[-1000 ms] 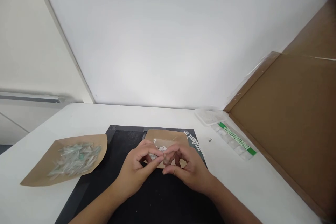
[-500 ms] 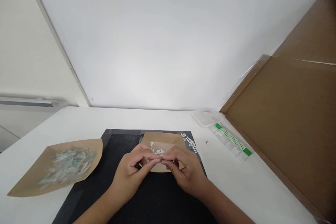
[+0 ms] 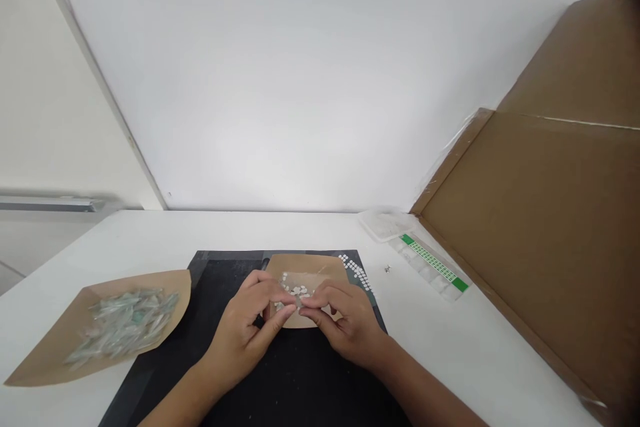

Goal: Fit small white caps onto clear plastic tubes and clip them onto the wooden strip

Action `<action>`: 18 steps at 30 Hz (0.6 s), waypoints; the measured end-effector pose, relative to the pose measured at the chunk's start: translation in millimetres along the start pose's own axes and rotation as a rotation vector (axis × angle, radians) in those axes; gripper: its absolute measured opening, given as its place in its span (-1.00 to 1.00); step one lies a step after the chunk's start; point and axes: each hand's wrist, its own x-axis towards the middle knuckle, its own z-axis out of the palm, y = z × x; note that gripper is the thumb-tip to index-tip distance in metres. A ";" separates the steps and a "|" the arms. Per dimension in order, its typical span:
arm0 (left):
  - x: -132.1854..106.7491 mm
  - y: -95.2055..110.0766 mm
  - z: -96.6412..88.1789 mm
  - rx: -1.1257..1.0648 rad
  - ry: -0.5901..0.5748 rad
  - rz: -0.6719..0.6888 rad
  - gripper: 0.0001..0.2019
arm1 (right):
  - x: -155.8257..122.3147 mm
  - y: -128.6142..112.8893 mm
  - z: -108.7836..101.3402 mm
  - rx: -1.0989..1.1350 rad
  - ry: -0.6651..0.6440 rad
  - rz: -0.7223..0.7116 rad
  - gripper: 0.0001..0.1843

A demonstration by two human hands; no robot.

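My left hand [image 3: 247,333] and my right hand [image 3: 345,327] meet fingertip to fingertip over a black mat [image 3: 280,380]. Both pinch something small and clear between thumb and fingers; I cannot make out what it is. Just behind the fingertips lies a small brown paper tray [image 3: 320,268] with several tiny white pieces [image 3: 299,291] in it. Rows of small white dots [image 3: 356,269] sit at the mat's far right corner.
A larger brown paper tray [image 3: 50,357] at the left holds a heap of clear and greenish packets [image 3: 123,323]. At the right are a clear plastic box [image 3: 385,225], a green-ended strip [image 3: 431,262], a tiny metal part [image 3: 387,269] and a big cardboard sheet [image 3: 550,227].
The view has tilted and shifted a little. My hands stay together at the small tray, the fingertips drawn closer into a tighter pinch.
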 end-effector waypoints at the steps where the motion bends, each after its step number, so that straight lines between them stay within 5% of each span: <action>1: -0.1 0.1 0.1 -0.016 -0.013 0.022 -0.86 | -0.5 0.1 0.1 0.000 -0.003 -0.017 -0.88; 10: 3.1 -0.8 -2.0 -0.120 -0.092 0.056 -0.87 | -2.4 3.6 -0.7 0.008 -0.053 -0.059 -0.88; 18: 1.3 0.4 -0.7 -0.145 -0.057 -0.048 -0.91 | 1.6 -4.4 -1.8 0.065 -0.028 -0.100 -0.83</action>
